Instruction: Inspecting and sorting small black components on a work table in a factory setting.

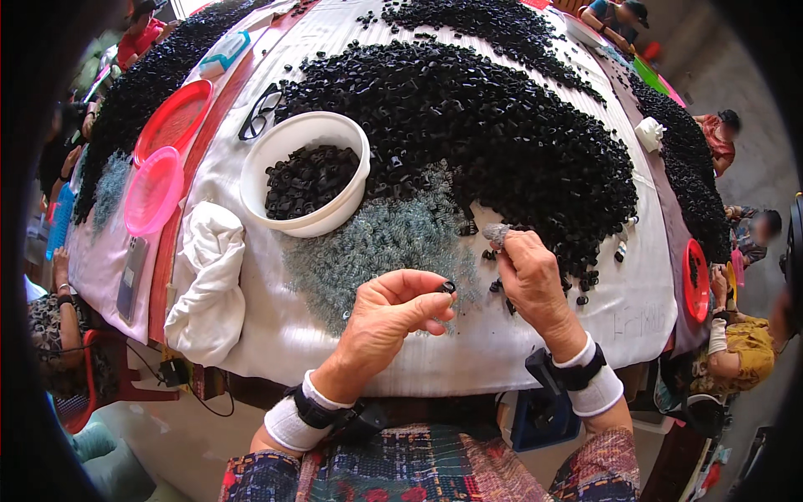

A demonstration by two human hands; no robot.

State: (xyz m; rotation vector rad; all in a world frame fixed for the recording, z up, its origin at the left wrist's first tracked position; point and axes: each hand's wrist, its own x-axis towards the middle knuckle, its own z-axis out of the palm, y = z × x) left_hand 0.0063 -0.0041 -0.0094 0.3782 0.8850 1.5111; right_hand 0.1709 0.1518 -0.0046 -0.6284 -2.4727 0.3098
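My left hand pinches a small black ring-shaped plastic part between thumb and index finger. To its right, my right hand is curled closed beside the black pile, a grey wrapping covering one fingertip. Whatever its fingers may hold is hidden. Between and beyond my hands lies a heap of small clear-grey springs. A broad pile of small black plastic parts spreads behind it. The white bowl at the left of the springs holds more black parts.
A bundled white cloth, a phone, pink and red trays lie to the left. Black glasses rest behind the bowl. Other people sit along both sides with more black piles. A red tray stands at right.
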